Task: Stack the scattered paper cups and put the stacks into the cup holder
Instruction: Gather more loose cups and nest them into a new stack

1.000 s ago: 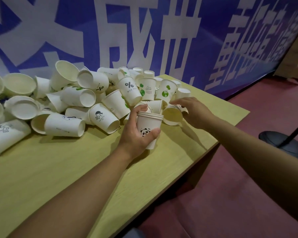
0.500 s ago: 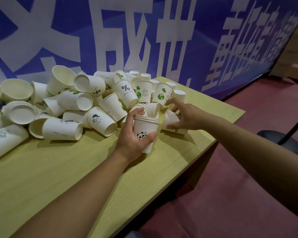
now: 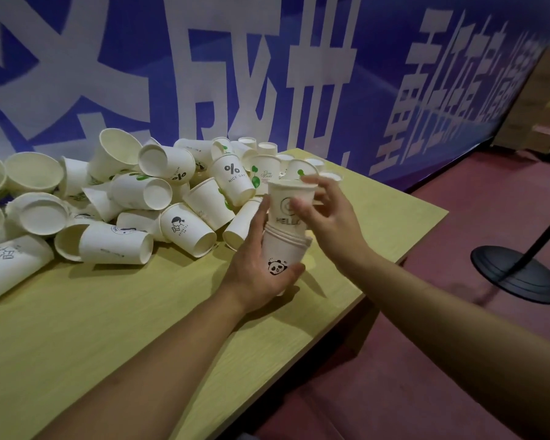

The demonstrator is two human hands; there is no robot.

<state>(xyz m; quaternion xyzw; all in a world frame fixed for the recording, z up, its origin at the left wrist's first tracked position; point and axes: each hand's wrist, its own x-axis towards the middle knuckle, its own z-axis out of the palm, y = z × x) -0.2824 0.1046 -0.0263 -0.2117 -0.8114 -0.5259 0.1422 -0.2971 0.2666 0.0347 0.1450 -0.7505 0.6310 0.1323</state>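
Paper cups, white with small printed logos, lie in a loose pile (image 3: 159, 198) across the far left part of the yellow-green wooden table (image 3: 77, 328), most on their sides, some nested; the pile reaches the blue banner with white characters (image 3: 299, 74) behind the table. The table's near half is bare, and its right edge drops to a dark red floor (image 3: 426, 360), where a black round stand base (image 3: 518, 274) sits well apart. Near the table's right corner the left hand (image 3: 254, 268) wraps its fingers and thumb around a short stack of white paper cups with a panda print (image 3: 281, 254), held upright. The right hand (image 3: 327, 214) pinches a white "HELLO" paper cup (image 3: 288, 201) by its upper wall, its base seated in the stack's top.
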